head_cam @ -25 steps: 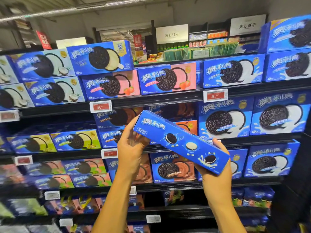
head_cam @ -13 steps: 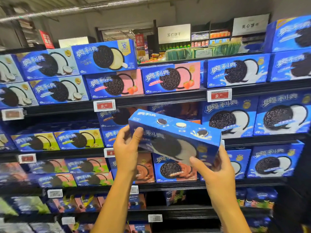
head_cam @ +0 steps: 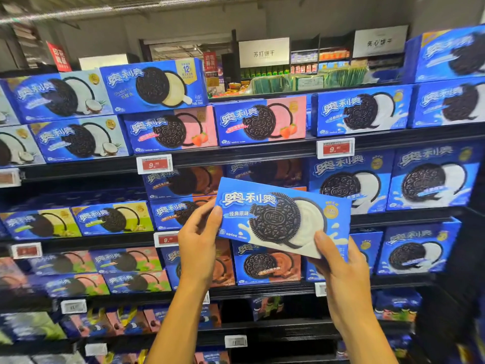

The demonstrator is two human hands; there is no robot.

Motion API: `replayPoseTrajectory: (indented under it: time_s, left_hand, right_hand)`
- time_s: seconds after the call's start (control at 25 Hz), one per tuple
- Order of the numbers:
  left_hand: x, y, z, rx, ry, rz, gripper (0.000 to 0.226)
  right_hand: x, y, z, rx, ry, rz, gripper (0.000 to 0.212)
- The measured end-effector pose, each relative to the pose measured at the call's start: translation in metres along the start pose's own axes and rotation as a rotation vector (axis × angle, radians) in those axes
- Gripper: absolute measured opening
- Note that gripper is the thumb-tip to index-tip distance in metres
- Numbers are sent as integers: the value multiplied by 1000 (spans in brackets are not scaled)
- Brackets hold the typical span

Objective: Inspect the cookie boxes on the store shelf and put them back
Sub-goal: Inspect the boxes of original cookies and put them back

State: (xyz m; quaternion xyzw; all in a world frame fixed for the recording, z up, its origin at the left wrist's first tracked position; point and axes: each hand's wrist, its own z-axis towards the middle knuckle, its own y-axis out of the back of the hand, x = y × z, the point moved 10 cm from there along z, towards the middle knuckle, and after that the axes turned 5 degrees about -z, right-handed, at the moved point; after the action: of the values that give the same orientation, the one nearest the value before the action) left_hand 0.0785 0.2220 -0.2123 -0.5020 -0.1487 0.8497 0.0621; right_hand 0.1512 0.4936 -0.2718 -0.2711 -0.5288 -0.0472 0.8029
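Note:
I hold a blue cookie box (head_cam: 280,216) in front of the shelves, its front face toward me, showing a dark sandwich cookie with white cream. My left hand (head_cam: 199,237) grips its left edge, thumb on the front. My right hand (head_cam: 338,264) grips its lower right corner, thumb lying across the front. The box is tilted, left end higher. Behind it stand rows of similar blue cookie boxes: white-cream boxes (head_cam: 349,185) to the right, chocolate boxes (head_cam: 267,266) below and strawberry boxes (head_cam: 259,122) above.
Black shelf boards (head_cam: 236,153) carry red-and-white price tags (head_cam: 154,164). Coconut boxes (head_cam: 78,137) fill the upper left, green-flavour boxes (head_cam: 112,219) the middle left. A dark shelf upright (head_cam: 467,271) stands at the right. Other aisles with signs (head_cam: 263,53) lie behind.
The box has been turned from its narrow side to its front face toward me. Both hands shifted their grip on its ends and it dropped slightly lower.

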Motion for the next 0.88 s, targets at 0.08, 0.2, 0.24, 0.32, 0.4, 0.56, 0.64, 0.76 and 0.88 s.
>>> replayPoseTrajectory:
  time_s: [0.08,0.2,0.24,0.32,0.4,0.56,0.64,0.76,0.88]
  left_hand:
    - [0,-1,0,4,11,-8,17]
    - [4,-5,-1,-17,45,-28,21]
    - [6,-6,-1,-27,59,-34,19]
    - [10,-8,-1,-42,92,-33,11]
    - [15,-9,-1,-45,142,-26,8]
    - [22,-13,-1,-9,253,7,19]
    - [23,-19,-3,47,306,0,23]
    - [24,-27,-8,129,333,15,26]
    - [24,-28,-12,130,365,80,23]
  right_hand:
    - [0,0,0,17,-12,19,53]
    - [2,-2,6,90,-63,133,40]
    - [5,-5,7,141,-82,207,45]
    - [11,-10,6,237,-124,377,64]
    - [11,-9,5,224,-187,440,58]
    - [0,-3,6,144,-282,456,43]
    - [1,0,7,115,-301,487,45]
    - [1,7,8,94,-306,491,46]
    - [4,7,6,107,-284,470,43]
